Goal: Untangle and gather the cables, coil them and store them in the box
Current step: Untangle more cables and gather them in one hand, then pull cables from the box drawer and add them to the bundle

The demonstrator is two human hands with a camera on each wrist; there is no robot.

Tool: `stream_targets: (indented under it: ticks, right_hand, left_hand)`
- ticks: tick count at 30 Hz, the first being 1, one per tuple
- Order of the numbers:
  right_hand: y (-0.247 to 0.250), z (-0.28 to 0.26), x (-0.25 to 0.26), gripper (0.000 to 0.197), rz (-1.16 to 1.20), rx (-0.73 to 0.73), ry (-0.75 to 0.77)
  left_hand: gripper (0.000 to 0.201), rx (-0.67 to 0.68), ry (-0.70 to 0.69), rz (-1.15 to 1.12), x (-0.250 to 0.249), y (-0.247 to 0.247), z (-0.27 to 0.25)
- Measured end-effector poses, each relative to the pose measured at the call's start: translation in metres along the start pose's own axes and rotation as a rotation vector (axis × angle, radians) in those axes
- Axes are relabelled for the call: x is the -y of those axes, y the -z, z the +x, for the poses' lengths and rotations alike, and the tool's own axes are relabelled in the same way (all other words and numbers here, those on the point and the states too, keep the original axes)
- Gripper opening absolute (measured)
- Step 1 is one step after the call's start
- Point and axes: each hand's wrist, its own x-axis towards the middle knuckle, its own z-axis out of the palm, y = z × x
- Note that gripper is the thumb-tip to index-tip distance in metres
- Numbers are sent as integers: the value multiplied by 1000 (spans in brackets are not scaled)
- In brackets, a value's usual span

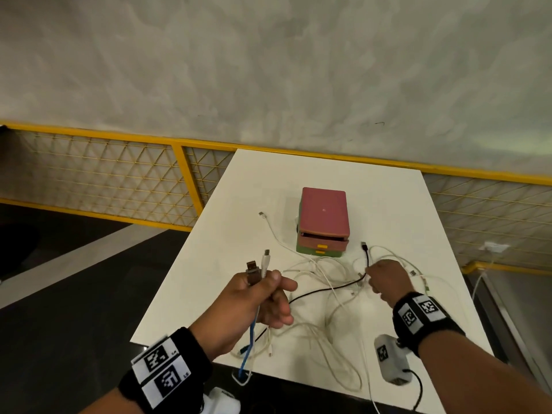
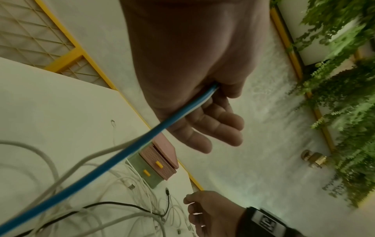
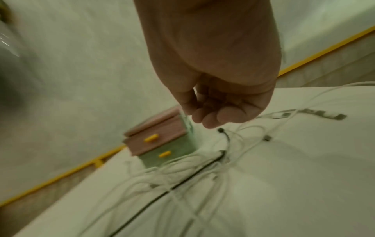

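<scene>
I see a smooth white table [image 1: 388, 204] with a small drawer box [image 1: 324, 224] standing on it as my landmark: a squarish plastic unit, pink top and upper drawer, green base, yellow handles, the upper drawer slightly out. In front of the box sprawls the tangle of cables [image 1: 322, 282], thin, round, mostly white and glossy, looping over one another, with one black cable [image 1: 325, 289] running through them; its plug end lies just beside the box's front right corner. My left hand [image 1: 254, 306], in front of the box and to its left, is raised off the table and grips a flat blue cable [image 1: 252, 330] and a white cable [image 1: 264, 264], their plugs sticking up past the fist. My right hand [image 1: 386, 279], in front of the box to its right, has its fingers curled down over the tangle; I cannot tell whether it pinches anything.
</scene>
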Motion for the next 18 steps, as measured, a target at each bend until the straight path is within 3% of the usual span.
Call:
stream_targets:
  ticks: [6, 10, 13, 18]
  right_hand:
    - [-16, 50, -19, 32, -372, -110, -50]
    - [-27, 66, -21, 34, -393, -99, -85]
    - [-30, 68, -22, 16, -391, -109, -114]
    - [-25, 66, -26, 21, -334, -88, -199]
  left_hand:
    - [43, 51, 31, 82, -6, -7, 17]
    - [44, 73, 59, 102, -4, -4, 28]
    - [42, 89, 65, 98, -3, -3, 33]
    - [41, 88, 43, 71, -5, -6, 41]
